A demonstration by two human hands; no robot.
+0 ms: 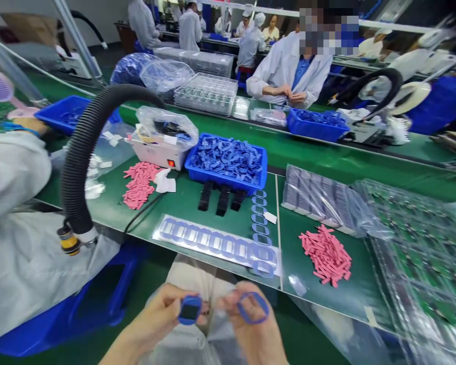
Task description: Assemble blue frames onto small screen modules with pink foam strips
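Over my lap, below the table edge, my left hand pinches a blue oval piece with a black rectangle in its middle. Beside it my right hand, a little blurred, grips an open blue oval ring. The two pieces are apart. On the table in front of my hands lies a white strip carrying a row of blue rings with pale centres. A column of loose blue rings runs from its right end toward the blue bin, which is heaped with more blue rings.
Pink strips lie in piles at left and right. Black strips sit before the bin. A ribbed black hose arches at left near a neighbour's sleeve. Bagged grey blocks and clear trays stand at right.
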